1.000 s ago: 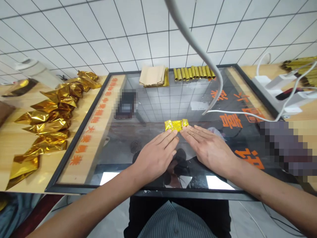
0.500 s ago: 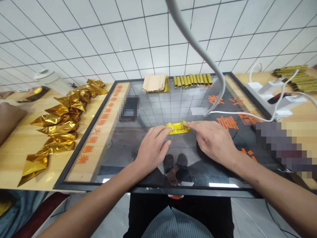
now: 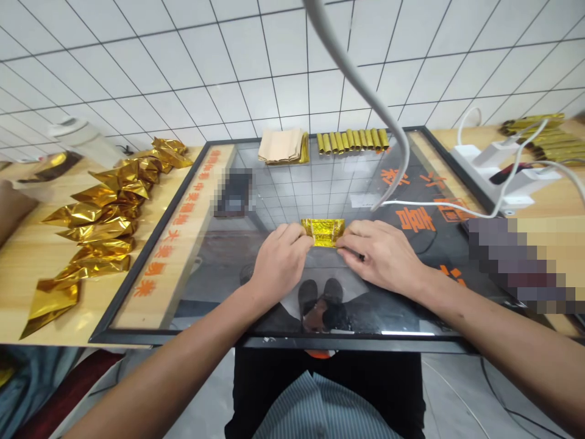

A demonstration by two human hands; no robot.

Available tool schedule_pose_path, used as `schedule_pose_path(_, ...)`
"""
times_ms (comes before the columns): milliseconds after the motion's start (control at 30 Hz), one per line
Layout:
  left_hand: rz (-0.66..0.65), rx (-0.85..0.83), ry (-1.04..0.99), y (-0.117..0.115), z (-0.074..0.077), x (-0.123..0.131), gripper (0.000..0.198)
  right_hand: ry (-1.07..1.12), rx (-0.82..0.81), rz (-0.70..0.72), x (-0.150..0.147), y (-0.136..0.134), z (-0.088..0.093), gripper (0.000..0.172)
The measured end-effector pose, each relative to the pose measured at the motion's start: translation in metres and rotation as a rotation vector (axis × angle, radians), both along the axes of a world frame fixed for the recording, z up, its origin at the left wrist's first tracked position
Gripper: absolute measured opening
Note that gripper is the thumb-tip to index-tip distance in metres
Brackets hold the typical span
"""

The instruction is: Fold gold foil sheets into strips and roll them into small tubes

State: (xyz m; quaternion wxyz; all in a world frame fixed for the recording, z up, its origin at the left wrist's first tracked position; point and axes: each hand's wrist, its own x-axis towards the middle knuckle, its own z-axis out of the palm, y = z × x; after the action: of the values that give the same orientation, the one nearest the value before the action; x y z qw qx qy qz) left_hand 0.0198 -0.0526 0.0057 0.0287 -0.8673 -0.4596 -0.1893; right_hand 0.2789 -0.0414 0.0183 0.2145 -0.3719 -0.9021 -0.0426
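A small piece of gold foil paper (image 3: pixel 323 232), with folded ends, lies on the dark glass panel (image 3: pixel 274 268) between my hands. My left hand (image 3: pixel 284 253) pinches its left edge with the fingers pressed together. At the opposite edge, my right hand (image 3: pixel 377 250) grips the paper between thumb and fingers. Behind it, a row of rolled gold paper tubes (image 3: pixel 351 141) lies along the panel's far edge, beside a stack of tan-backed paper sheets (image 3: pixel 282 146).
Folded gold foil shapes (image 3: pixel 98 225) spread over the wood table at left, near another person's hand (image 3: pixel 13 204). A grey cable (image 3: pixel 365 79) hangs in front of the panel. At right are a white power strip (image 3: pixel 484 174) and more gold rolls (image 3: pixel 534 137). A blurred-out dark object (image 3: pixel 234 192) lies back left.
The gold paper's middle has gone from a raised-edged narrow strip to a flatter, wider piece. My fingers have closed on its two ends, and the view has shifted slightly.
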Motion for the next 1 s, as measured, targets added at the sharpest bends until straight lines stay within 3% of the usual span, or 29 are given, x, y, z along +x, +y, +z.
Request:
schedule_pose_path(467, 0.02, 0.065, 0.064, 0.003, 0.002, -0.005, 0.022, -0.003, 0.061, -0.026, -0.008, -0.001, -0.005, 0.024)
schedule_pose_path(633, 0.064, 0.096, 0.041, 0.006, 0.003, -0.01, 0.022, 0.014, 0.03, 0.08, -0.012, -0.007, 0.0, 0.023)
schedule_pose_path(700, 0.072, 0.101, 0.026, 0.009, 0.003, -0.014, 0.024, 0.094, -0.002, 0.069, -0.011, -0.007, 0.004, 0.023)
schedule_pose_path(800, 0.036, 0.074, -0.041, 0.014, 0.0, -0.022, 0.029, 0.278, -0.08, -0.08, -0.009, -0.003, 0.004, 0.018)
schedule_pose_path(867, 0.006, 0.045, -0.094, 0.017, -0.002, -0.025, 0.03, 0.35, -0.144, -0.164, -0.007, 0.003, 0.001, 0.03)
schedule_pose_path(1000, 0.017, -0.004, -0.156, 0.018, 0.0, -0.023, 0.029, 0.357, -0.278, -0.14, -0.006, 0.009, -0.005, 0.033)
